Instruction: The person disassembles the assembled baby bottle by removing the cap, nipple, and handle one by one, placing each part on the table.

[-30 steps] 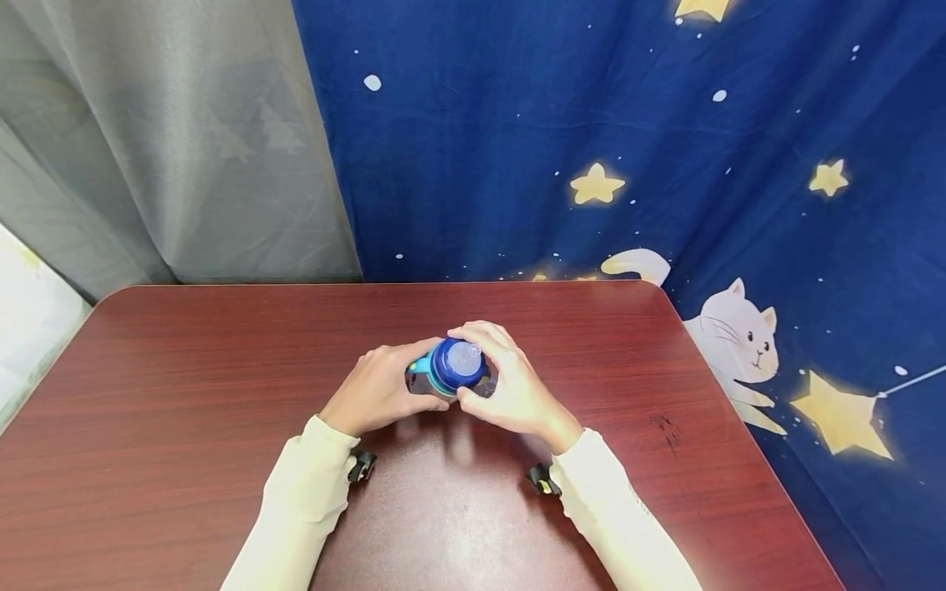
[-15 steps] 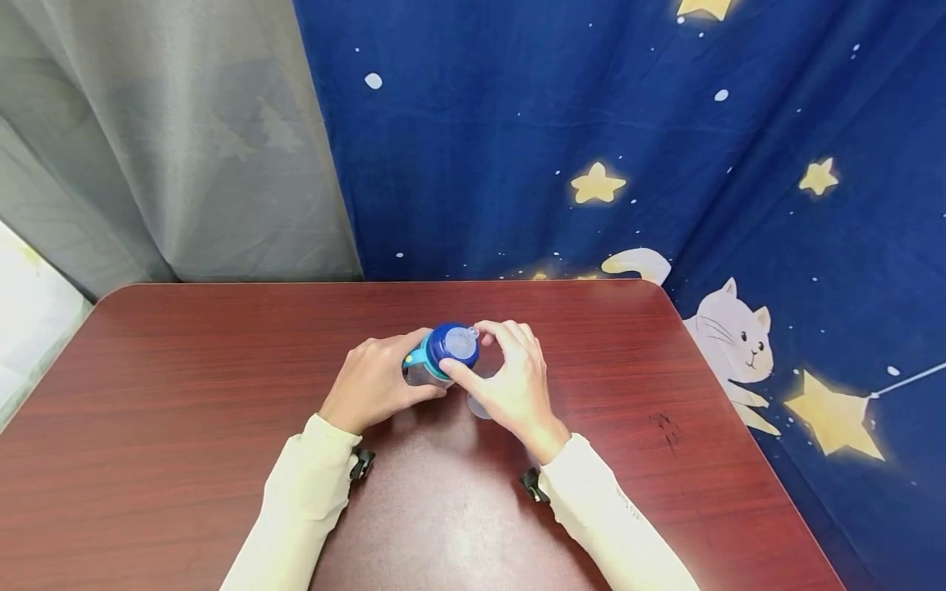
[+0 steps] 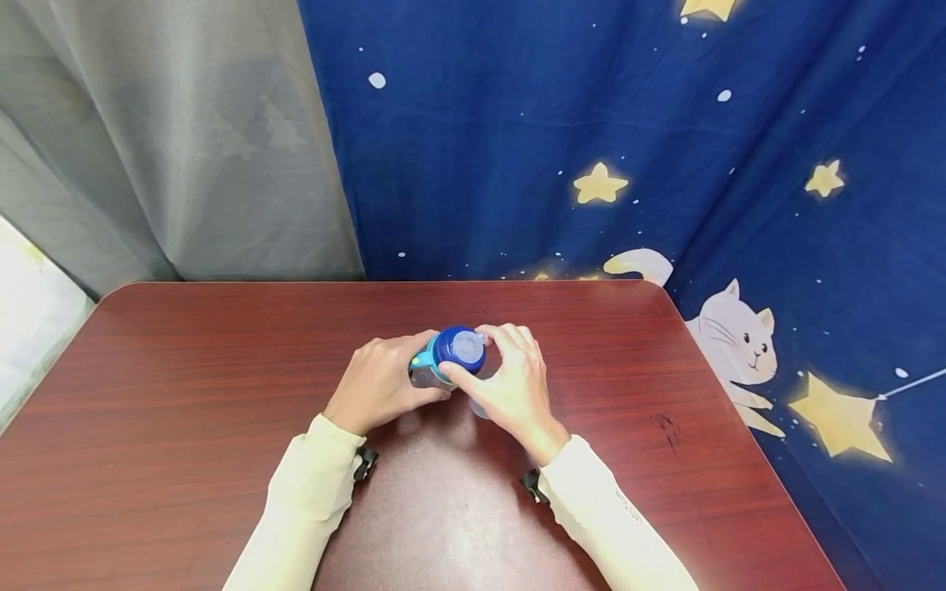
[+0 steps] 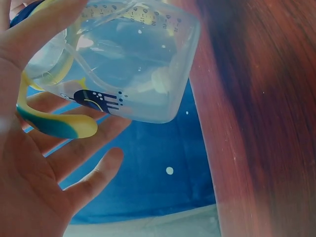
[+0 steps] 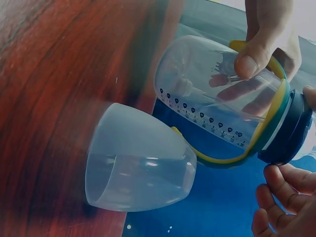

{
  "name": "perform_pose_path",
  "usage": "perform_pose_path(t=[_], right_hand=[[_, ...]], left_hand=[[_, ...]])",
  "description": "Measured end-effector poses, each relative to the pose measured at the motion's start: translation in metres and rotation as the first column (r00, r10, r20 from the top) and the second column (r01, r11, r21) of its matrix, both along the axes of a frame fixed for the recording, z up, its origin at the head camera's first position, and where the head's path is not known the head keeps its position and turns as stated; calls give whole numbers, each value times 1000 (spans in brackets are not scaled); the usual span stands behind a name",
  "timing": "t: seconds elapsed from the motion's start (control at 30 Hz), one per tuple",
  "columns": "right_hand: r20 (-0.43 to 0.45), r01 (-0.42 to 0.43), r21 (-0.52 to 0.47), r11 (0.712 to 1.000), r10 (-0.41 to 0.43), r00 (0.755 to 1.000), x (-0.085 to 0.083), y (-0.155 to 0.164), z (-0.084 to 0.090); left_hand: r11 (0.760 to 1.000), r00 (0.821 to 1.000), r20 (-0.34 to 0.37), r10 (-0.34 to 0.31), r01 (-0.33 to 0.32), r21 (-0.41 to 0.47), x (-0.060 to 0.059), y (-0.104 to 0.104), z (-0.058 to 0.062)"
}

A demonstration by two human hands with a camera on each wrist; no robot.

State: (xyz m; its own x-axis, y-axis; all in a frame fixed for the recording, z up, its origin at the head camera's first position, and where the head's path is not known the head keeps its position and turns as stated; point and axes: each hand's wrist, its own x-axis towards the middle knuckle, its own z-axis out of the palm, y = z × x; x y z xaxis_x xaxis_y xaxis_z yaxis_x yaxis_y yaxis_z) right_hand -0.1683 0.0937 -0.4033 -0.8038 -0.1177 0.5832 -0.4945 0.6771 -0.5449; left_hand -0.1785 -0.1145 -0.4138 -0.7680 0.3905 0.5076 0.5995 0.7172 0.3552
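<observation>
A clear baby bottle (image 3: 432,373) with a blue screw collar (image 3: 456,349), a pale teat and yellow-teal handles (image 4: 49,123) is held tilted just above the red-brown table (image 3: 185,394). My left hand (image 3: 380,382) grips the bottle's body (image 4: 123,64), thumb on its side (image 5: 256,54). My right hand (image 3: 510,386) pinches the blue collar (image 5: 291,133) between thumb and fingers. A clear domed cap (image 5: 138,163) lies on its side on the table under the right hand, and its edge shows as the cap (image 3: 479,408) in the head view.
Behind the table hang a grey curtain (image 3: 163,148) and a dark blue cloth with stars and a cat (image 3: 739,336). The table's right edge (image 3: 746,427) runs close to that cloth. A dark scuff (image 3: 668,427) marks the wood at the right.
The bottle has tipped and shifted slightly left and away. My right hand has moved its hold round the collar, uncovering the clear cap on the table beneath it.
</observation>
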Motion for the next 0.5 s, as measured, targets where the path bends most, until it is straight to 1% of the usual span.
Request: perform_pose_path(t=[0.1,0.3,0.4,0.5], right_hand=[[7,-26,0,1000,26,1000,-1,2,1],[13,-108,25,994,107,994,-3,6,3],[17,-149,26,988,149,989,-3,9,5],[39,-195,17,981,194,980,-4,11,7]], left_hand=[[1000,1000,13,-6,6,3,0,1,1],[1000,999,32,-13,12,17,0,0,2],[999,998,62,-20,18,36,0,0,2],[998,995,100,-27,22,55,0,0,2]])
